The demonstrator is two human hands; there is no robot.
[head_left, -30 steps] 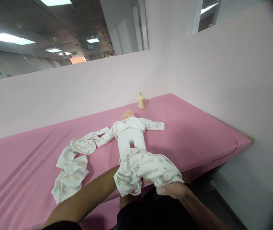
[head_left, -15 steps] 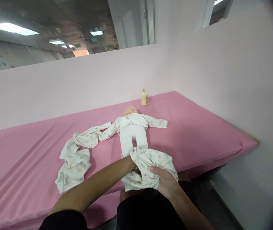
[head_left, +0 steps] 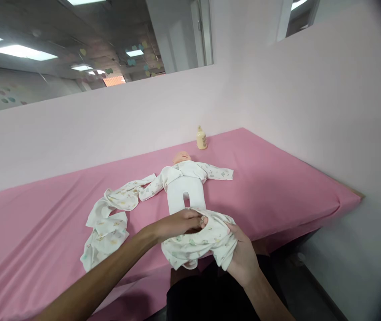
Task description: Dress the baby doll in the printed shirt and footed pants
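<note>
A baby doll lies on its back, its head away from me and its white-clad legs toward me. It wears a printed white top with the sleeves spread out. At the leg ends, white printed baby pants are bunched between my hands. My left hand has its fingers curled at the opening. A small pink tip shows beside those fingers; whether it is a doll's foot or a fingertip, I cannot tell. My right hand grips the right edge of the cloth, thumb on top.
Another printed white baby garment lies crumpled left of the doll. Behind the doll's head stands a cream pump bottle. A pink sheet covers the padded surface, which meets white walls at the back and right.
My left hand has come out of the pants' opening and now shows at its edge. The cloth has been turned and gathered, with my right hand moved along its right edge.
</note>
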